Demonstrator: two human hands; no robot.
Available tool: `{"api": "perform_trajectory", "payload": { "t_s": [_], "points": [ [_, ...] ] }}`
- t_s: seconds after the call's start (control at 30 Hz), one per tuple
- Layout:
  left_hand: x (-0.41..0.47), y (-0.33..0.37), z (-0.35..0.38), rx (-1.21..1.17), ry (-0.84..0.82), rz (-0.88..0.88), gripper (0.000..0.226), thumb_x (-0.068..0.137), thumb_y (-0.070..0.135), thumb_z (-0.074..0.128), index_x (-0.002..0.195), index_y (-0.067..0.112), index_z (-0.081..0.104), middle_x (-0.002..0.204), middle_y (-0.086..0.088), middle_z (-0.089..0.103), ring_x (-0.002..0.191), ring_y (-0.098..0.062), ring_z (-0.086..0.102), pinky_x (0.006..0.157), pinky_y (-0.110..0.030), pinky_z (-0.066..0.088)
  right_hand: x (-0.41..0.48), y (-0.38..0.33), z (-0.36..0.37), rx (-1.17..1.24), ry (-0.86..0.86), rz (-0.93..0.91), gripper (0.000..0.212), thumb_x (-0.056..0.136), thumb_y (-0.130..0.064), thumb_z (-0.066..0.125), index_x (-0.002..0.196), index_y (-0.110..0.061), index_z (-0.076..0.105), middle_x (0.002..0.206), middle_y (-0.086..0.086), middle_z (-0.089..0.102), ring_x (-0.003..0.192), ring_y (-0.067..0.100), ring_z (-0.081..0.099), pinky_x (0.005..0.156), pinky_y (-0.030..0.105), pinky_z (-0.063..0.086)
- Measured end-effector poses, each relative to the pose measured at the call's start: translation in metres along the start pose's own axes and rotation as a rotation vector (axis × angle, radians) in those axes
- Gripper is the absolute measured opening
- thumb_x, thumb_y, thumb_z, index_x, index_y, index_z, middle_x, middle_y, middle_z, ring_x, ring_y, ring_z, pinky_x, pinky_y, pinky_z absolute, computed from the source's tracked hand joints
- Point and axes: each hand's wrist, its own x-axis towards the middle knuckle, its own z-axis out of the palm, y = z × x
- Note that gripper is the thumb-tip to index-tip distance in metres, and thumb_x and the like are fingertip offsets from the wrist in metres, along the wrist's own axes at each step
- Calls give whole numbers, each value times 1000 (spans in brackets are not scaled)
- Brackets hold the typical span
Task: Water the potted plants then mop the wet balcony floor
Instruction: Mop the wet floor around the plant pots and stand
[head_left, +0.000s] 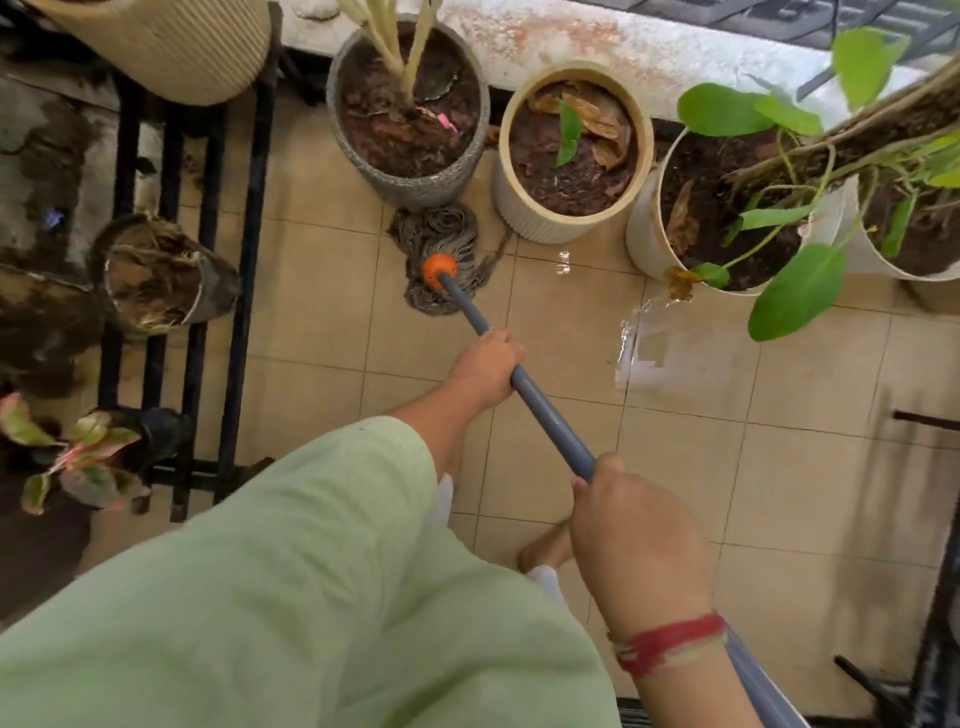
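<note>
While the left hand (485, 364) grips the mop handle (545, 411) low down and the right hand (634, 530) grips it higher up, the mop head (441, 239) rests on the tiled floor (322, 322) against the grey pot (426, 189), with a puddle (675, 364) beside the white pot (641, 234).

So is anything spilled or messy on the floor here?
Yes. A puddle of water lies on the floor tiles in front of the white pot, shiny against the drier floor. The mop head sits over by the grey pot, apart from the puddle, so it isn't wiped up yet.
</note>
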Motion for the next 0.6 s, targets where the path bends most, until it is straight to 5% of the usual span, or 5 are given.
{"api": "perform_trajectory", "payload": {
  "t_s": [0.13,0.23,0.33,0.47,0.6],
  "points": [
    [-40,-48,13,-61,-12,-165,30,92,30,58,117,13,56,121,-12,47,115,-29,49,94,-38,43,3,-32,18,-81,-97,-127,22,101,-26,36,117,-13,44,107,4,64,95,22,64,45,26,29],
    [-70,-89,33,-90,22,-275,30,92,33,57,111,9,59,117,-16,50,114,-32,49,93,-37,41,3,-54,35,-40,-148,-214,24,101,-22,38,121,-10,45,113,7,64,102,25,63,66,32,49],
    [-99,-108,60,-114,54,-360,27,90,31,60,102,7,61,111,-17,51,107,-36,53,90,-41,46,-1,-55,55,6,-174,-297,31,101,-20,37,129,-7,43,115,8,63,105,25,62,73,32,45],
    [-123,-72,95,-163,20,-414,23,91,28,59,96,5,60,110,-16,51,101,-36,56,86,-41,46,-13,-17,73,62,-247,-309,29,101,-26,37,121,-10,51,119,8,62,109,25,60,73,29,40],
    [-96,-11,100,-75,-61,-257,27,95,18,52,115,0,56,115,-19,53,105,-36,54,89,-43,44,-20,41,78,123,-247,-229,28,101,-22,35,119,-12,53,119,6,62,109,22,60,70,27,35]
  ]
}}
